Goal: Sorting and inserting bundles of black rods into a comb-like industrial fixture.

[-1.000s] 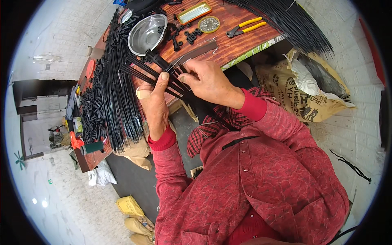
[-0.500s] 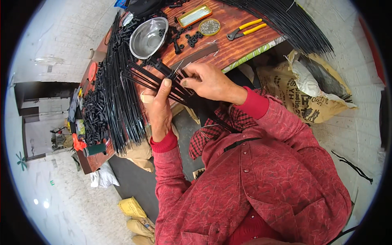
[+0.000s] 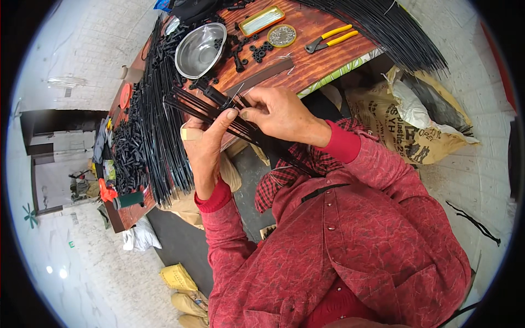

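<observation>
Between my two hands is a bundle of thin black rods (image 3: pixel 188 105), which look like umbrella ribs, gathered at a black plastic hub (image 3: pixel 215 97). My left hand (image 3: pixel 206 145) is closed on the bundle from below, its thumb against the rods by the hub; a beige plaster is on one finger. My right hand (image 3: pixel 284 116) pinches at the rods just right of the hub, thumb against fingers. A thin bright wire (image 3: pixel 238 89) sticks up beside those fingertips. What exactly the right fingertips grip is partly hidden.
Beyond my hands, a metal bowl (image 3: pixel 192 57), small black rings (image 3: pixel 261 50), a tray of pins (image 3: pixel 262 21), a round dish (image 3: pixel 282 35) and yellow-handled cutters (image 3: pixel 331 39) lie on the wooden table (image 3: pixel 306 68). Long black rods (image 3: pixel 158 126) lie left; an open sack (image 3: pixel 377 123) stands right.
My left hand has shifted slightly left, its thumb now bent closer to the right fingertips. The right hand stays almost in place, and the rods have turned a little.
</observation>
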The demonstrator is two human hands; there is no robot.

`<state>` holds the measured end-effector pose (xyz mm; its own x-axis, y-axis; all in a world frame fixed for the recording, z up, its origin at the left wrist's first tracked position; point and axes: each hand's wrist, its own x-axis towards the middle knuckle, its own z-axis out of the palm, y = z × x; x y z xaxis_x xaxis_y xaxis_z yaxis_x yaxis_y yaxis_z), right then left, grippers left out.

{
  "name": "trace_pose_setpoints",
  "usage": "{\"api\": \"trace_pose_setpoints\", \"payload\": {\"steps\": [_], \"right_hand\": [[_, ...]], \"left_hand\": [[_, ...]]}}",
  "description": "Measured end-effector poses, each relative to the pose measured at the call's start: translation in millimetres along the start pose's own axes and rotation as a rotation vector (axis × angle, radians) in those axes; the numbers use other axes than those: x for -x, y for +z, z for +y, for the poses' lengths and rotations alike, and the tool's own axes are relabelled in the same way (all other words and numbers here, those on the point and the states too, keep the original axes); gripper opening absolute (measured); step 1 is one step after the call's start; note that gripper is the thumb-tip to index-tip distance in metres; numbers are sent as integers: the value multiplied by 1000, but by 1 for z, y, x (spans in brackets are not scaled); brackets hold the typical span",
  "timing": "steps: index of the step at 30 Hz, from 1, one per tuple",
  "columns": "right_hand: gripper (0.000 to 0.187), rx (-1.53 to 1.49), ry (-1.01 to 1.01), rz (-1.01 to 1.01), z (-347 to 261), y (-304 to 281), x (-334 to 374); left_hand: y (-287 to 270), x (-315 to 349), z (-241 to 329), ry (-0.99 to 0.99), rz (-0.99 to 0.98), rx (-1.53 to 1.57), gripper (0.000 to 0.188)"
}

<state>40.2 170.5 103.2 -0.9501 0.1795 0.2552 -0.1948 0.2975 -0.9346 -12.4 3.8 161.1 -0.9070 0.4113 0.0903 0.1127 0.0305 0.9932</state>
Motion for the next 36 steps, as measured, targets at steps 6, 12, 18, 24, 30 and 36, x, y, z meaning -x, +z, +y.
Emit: {"api": "trace_pose_setpoints", "payload": {"steps": [6, 12, 18, 24, 30, 36], "right_hand": [[23, 64, -63, 89, -3, 8, 4], [23, 72, -156, 178, 0, 17, 4], [21, 65, -101, 144, 1, 12, 4], [21, 20, -85, 160, 4, 5, 3], [27, -17, -42, 87, 3, -1, 2], [26, -41, -22, 76, 1, 1, 2]], "left_hand": [[4, 0, 16, -15, -36, -102, 31], [-9, -5, 3, -66, -40, -51, 35], [-3, -5, -4, -16, -12, -59, 35], [-24, -2, 22, -189, -352, -113, 53], [-53, -10, 6, -129, -469, -106, 54], [-54, -17, -10, -67, -365, -212, 27]]}}
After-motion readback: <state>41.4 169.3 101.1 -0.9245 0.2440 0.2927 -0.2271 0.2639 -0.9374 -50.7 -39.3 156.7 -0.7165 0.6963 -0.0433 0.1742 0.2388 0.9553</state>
